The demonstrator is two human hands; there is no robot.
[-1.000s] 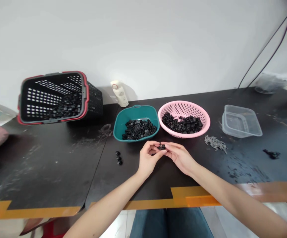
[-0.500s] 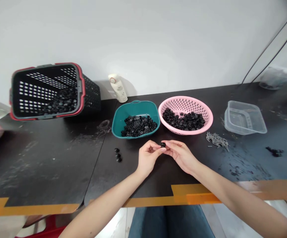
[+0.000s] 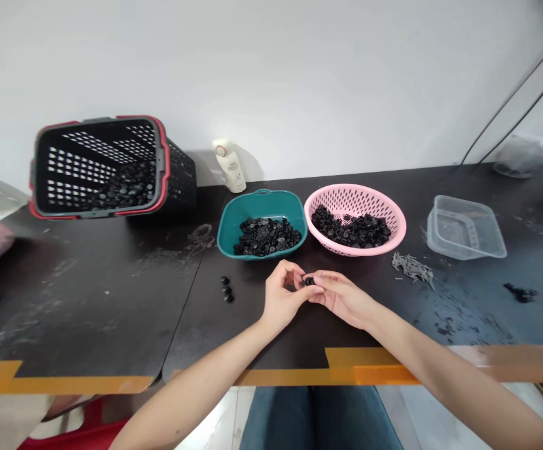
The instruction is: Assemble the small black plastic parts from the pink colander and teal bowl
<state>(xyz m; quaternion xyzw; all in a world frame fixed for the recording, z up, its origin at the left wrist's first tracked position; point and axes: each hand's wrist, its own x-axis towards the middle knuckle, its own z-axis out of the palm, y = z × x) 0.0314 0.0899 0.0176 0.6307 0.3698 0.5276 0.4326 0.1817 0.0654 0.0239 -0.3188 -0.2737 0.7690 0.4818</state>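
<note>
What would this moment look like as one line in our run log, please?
left hand: pinches small black part | right hand: pinches same part | nearby: teal bowl, pink colander

Head cam — looks forward and down from just behind the near edge of the black worktable (image 3: 88, 312), close in.

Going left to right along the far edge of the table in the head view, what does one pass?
Black basket with red rim → white bottle → teal bowl → pink colander → clear plastic tub
</note>
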